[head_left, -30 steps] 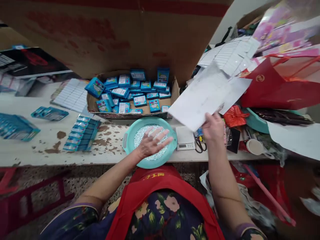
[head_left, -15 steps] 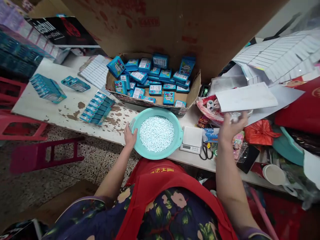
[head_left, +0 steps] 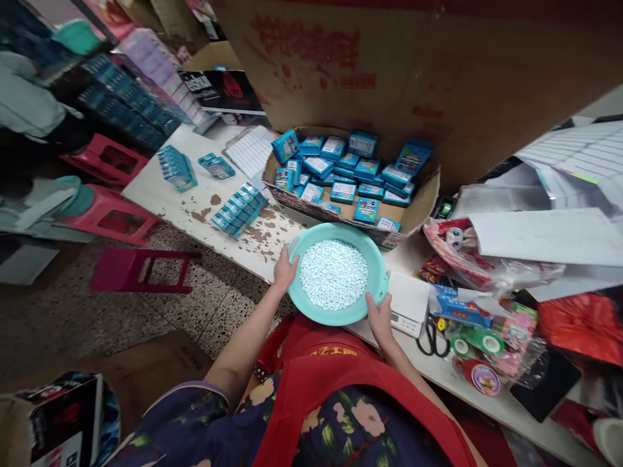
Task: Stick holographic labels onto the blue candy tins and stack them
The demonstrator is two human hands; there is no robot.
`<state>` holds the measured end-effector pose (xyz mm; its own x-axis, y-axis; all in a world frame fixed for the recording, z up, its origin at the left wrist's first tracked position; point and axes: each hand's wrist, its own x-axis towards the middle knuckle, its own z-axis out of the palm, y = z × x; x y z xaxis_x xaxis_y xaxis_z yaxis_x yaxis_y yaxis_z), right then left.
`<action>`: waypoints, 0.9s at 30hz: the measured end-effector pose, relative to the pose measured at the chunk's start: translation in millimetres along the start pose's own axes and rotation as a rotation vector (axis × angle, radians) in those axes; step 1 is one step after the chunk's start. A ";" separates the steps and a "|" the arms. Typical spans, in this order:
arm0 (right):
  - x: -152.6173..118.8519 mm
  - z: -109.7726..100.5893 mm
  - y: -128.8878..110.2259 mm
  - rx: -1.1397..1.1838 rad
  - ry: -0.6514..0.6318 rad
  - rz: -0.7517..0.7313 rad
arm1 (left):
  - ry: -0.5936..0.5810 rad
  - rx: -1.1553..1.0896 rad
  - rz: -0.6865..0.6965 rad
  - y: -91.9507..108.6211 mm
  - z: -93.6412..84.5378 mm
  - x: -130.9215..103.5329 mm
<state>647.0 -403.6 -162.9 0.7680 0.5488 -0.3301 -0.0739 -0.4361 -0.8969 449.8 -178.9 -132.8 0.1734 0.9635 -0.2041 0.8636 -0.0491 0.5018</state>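
A round turquoise basin (head_left: 302, 292) filled with small pale pieces (head_left: 333, 274) rests at the front edge of the worn white table (head_left: 187, 217). On its left rim my left hand (head_left: 285, 268) is closed, thumb over the edge. My right hand (head_left: 379, 316) grips the rim at the lower right, beside a white digital scale (head_left: 407, 301). Behind the basin, an open carton (head_left: 311, 209) holds several blue candy packets (head_left: 343, 191). The undersides of both hands' grips are hidden by the basin.
Stacked blue packs (head_left: 239, 207) stand on the left of the table. Black scissors (head_left: 432, 340), tape rolls (head_left: 491, 344) and a red bag (head_left: 581, 324) lie to the right. A large cardboard box (head_left: 399, 78) rises behind. Plastic stools (head_left: 114, 269) stand at the left. A person's pale sleeve (head_left: 29, 97) shows far left.
My right hand has come down from the clutter at the right and taken hold of the basin's rim. The view has swung left, while my left hand stays on the basin.
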 end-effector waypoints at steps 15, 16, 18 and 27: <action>-3.2 4.0 -4.6 -0.058 0.061 0.034 | -0.040 -0.004 -0.087 3.5 -4.5 -4.0; -3.7 4.5 -4.8 -0.059 0.063 0.039 | -0.038 -0.009 -0.091 3.2 -4.6 -3.9; -5.8 5.6 -6.4 -0.062 0.070 0.049 | -0.038 -0.019 -0.092 1.4 -4.7 -3.6; -14.0 11.8 -16.2 -0.023 0.034 0.054 | -0.013 -0.096 -0.100 -18.2 -11.9 4.0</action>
<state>630.0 -395.9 -147.1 0.7843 0.5002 -0.3671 -0.1013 -0.4806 -0.8711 429.1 -171.1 -132.8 0.0955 0.9589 -0.2673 0.8276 0.0727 0.5566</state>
